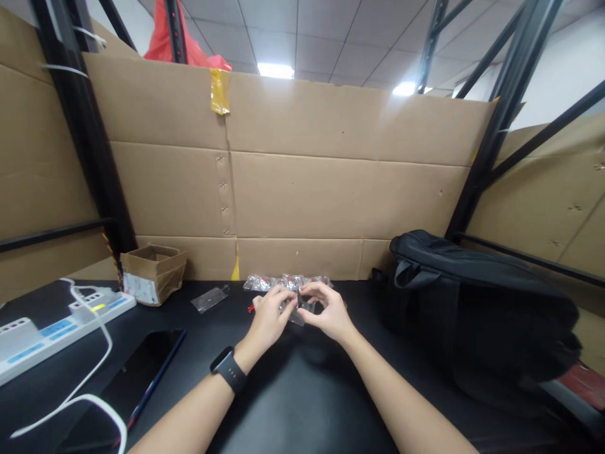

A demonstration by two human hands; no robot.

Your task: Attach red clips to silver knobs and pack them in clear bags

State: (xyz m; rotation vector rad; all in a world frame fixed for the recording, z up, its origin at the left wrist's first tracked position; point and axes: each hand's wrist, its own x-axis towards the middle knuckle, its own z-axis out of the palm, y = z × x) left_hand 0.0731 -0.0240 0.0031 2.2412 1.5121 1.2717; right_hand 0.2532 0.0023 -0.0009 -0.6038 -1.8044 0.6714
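A: Cardboard walls [302, 189] enclose our black bench [293, 391] on three sides, braced by black metal struts; ceiling lights above. How do our hands sit?

B: Both forearms reach forward and converge mid-bench; our left hand [267, 318], a dark watch [229, 369] on its wrist, and our right hand [328, 312] meet fingertip to fingertip; both pinch one small clear plastic bag [295, 312] just above the bench surface.

A: Appearance of the bag?

B: Transparent, crinkled, a dark item inside; a red bit shows at the left hand's edge; contents too small to identify.

A: Counts?

B: One bag in hand; a cluster of similar packets [283, 282] behind it against the wall, number unclear; one flat clear sleeve [210, 298] to the left; one small open carton [154, 272]; one power strip [57, 321]; one dark tablet [142, 372]; one black bag [472, 302] at right.
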